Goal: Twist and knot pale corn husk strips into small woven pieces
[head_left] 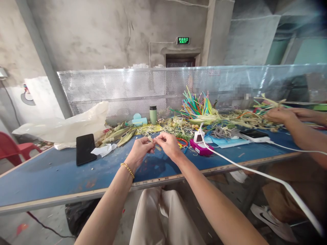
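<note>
Above the front of the blue table, my left hand [140,149] and my right hand [167,144] meet, fingers pinched together. Between the fingertips shows a small pale piece of corn husk [150,139], largely covered by the fingers. Just behind the hands lie shredded husk strips [153,128] and, to the left, longer dried corn husks [120,136]. Close to my right hand are scissors with orange-red handles [182,141], partly hidden behind it.
A black phone [85,149] and crumpled white paper [104,149] lie left. Behind stand a green bottle [153,115] and colourful pipe cleaners [198,105]. A white cable [242,166] runs from a charger [198,137] across the right foreground. A co-worker's hands [283,114] hold husk at right.
</note>
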`<state>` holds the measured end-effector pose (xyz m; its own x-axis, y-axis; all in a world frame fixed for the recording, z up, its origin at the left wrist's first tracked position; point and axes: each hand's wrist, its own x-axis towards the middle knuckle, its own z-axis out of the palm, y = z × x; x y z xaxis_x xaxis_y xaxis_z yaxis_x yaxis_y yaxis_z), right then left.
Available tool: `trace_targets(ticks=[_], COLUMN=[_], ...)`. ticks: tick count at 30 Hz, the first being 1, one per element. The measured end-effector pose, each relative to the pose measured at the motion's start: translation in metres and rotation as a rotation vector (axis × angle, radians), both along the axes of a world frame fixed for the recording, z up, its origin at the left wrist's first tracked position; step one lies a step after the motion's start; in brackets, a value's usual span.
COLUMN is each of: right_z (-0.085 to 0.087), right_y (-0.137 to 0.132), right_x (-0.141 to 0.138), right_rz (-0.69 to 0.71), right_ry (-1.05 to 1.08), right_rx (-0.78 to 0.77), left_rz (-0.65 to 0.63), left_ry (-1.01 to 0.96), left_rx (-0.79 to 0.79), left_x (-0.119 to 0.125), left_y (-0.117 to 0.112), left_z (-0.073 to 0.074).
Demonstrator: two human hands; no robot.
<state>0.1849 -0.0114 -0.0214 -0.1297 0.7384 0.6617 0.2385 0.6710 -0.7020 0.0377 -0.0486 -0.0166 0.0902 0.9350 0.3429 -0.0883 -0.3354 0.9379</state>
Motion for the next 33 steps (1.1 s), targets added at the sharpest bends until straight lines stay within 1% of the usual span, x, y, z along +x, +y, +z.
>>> trace_targets(ticks=[5,8,11,17,21,23,27,33], right_z=[0.001,0.001,0.001,-0.001,-0.002,-0.002,0.000,0.004], right_y=[-0.001,-0.001,0.001,0.005,0.006,0.004,0.000,-0.006], right_x=[0.001,0.002,0.002,0.001,-0.001,-0.002,-0.003,-0.001], right_rz=[-0.078,-0.097,-0.088,-0.052,-0.047,-0.045,-0.037,-0.099], right_ry=[-0.039,-0.041,-0.019,0.077,0.075,0.068,0.023,-0.050], right_rx=[0.056,0.053,0.020,-0.030,-0.026,-0.023,-0.004,0.058], left_rz=[-0.036,-0.048,-0.054,-0.128,-0.145,-0.129,-0.048,-0.033], left_ry=[0.012,0.029,0.034,-0.097,-0.045,-0.007,0.062,0.143], left_rx=[-0.016,-0.012,-0.023,-0.135,-0.107,-0.074,-0.025,0.010], left_x=[0.001,0.000,-0.003,-0.007,-0.006,-0.005,-0.003,-0.002], left_y=[0.000,0.000,0.001,-0.001,0.000,0.001,0.003,0.003], left_z=[0.000,-0.001,-0.001,0.001,0.001,0.000,-0.002,-0.002])
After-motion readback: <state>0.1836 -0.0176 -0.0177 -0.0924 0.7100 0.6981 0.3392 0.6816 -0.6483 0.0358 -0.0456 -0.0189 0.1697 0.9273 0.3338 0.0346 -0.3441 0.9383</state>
